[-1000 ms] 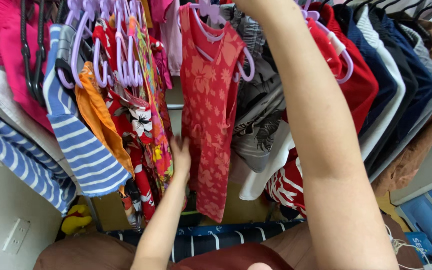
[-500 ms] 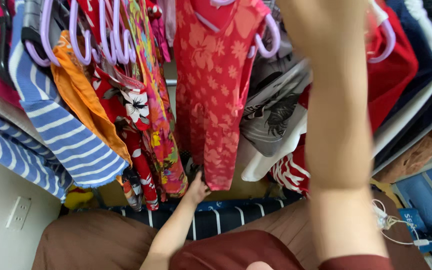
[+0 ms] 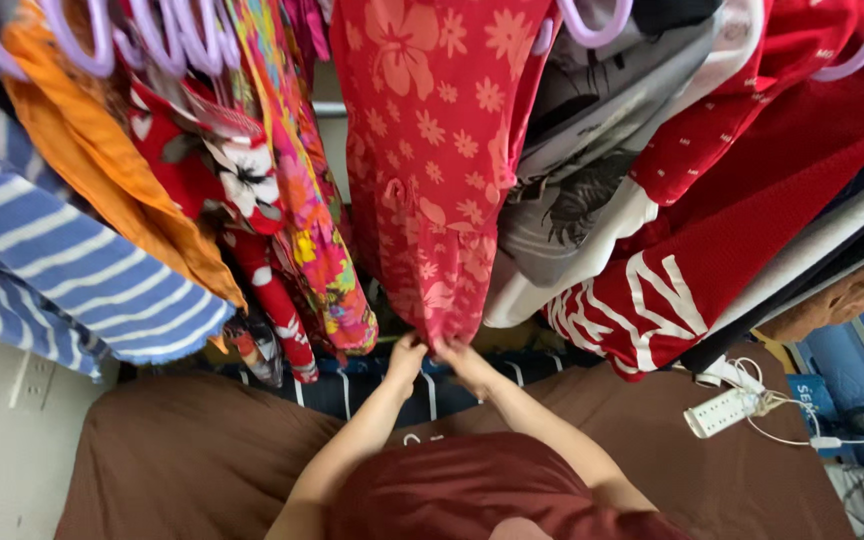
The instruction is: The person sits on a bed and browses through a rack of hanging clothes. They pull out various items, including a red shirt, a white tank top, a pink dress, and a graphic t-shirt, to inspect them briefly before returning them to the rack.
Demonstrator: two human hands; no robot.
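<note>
Both of your hands pinch the bottom hem of the red floral cotton dress (image 3: 432, 160), left hand (image 3: 407, 357) and right hand (image 3: 464, 362) side by side, each grip closed on cloth so it hangs taut and straight. It hangs from a lilac plastic hanger (image 3: 592, 22), between a multicoloured floral garment (image 3: 302, 200) and a grey-and-white printed shirt (image 3: 582, 180). Below lie brown bedding (image 3: 182, 450) and a white power strip (image 3: 722, 410).

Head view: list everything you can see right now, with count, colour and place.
Red floral hanging garment: one, centre, hem held by both hands.
Blue-and-white striped garment: one, left.
Orange garment: one, upper left.
Multicoloured floral garments: several, left of centre.
Red garment with white stripes: one, right.
Lilac plastic hangers: several, top.
White power strip: one, right, on brown cloth surface.
Left hand, right hand: pinching the hem.
</note>
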